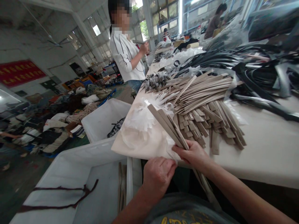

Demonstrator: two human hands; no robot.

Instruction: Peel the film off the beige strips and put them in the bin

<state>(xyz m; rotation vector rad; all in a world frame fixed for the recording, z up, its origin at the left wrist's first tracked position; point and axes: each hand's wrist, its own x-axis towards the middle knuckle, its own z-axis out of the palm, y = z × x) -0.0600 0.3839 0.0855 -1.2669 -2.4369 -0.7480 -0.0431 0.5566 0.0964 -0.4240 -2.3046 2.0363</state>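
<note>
My right hand [192,155] is wrapped around a bundle of long beige strips [167,126], whose upper ends fan out over the table and whose lower ends hang down by my lap. Just left of it, my left hand [160,174] is closed at the table's edge. A thin translucent plastic strip [172,150] runs beside the bundle into its fingers; its end is hidden by the fist. Behind the bundle lies a large pile of similar beige strips [205,93]. White plastic strips [144,112] are heaped left of that pile.
Black bands [257,77] cover the table's right rear. A white bin [60,168] below left holds dark red straps [60,205] and beige strips; another white bin [102,115] stands behind. A person [126,56] in a white top stands beyond the table [263,140].
</note>
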